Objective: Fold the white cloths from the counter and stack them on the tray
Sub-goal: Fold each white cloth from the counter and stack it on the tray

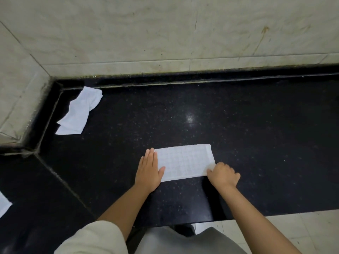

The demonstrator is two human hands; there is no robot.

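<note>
A white checked cloth (185, 162), folded into a long rectangle, lies flat on the black counter (238, 129) near its front edge. My left hand (149, 171) presses flat on the cloth's left end, fingers together and straight. My right hand (223, 175) is curled at the cloth's near right corner and pinches it. A second white cloth (78, 112) lies crumpled in the far left corner by the wall. A bit of another white cloth (4, 203) shows at the left edge. No tray is in view.
Tiled walls (165, 33) rise behind and to the left of the counter. A seam (60, 180) runs diagonally across the counter's left part. The front edge drops to a pale tiled floor (293, 228) at the lower right.
</note>
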